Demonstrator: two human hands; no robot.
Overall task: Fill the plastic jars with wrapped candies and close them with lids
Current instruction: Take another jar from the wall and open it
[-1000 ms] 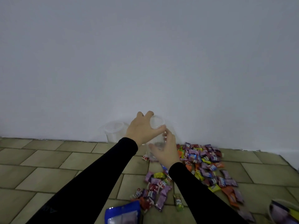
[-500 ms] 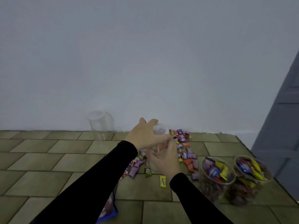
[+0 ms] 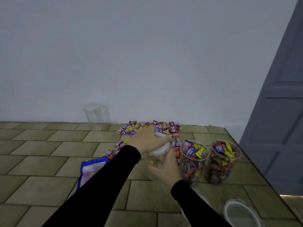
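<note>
So the left hand (image 3: 146,140) is curled over a white lid (image 3: 161,147) on top of a clear plastic jar (image 3: 155,167), and the right hand (image 3: 166,169) wraps around the jar's side. Can't tell what's inside it. Just beside it are two open jars, the nearer full jar (image 3: 193,161) and the far full jar (image 3: 223,161), both packed with wrapped candies. An empty jar (image 3: 95,116) stands by the white wall. Loose candies (image 3: 150,128) are scattered on the greenish tiled floor (image 3: 41,161), plus a blue bag (image 3: 91,167).
</note>
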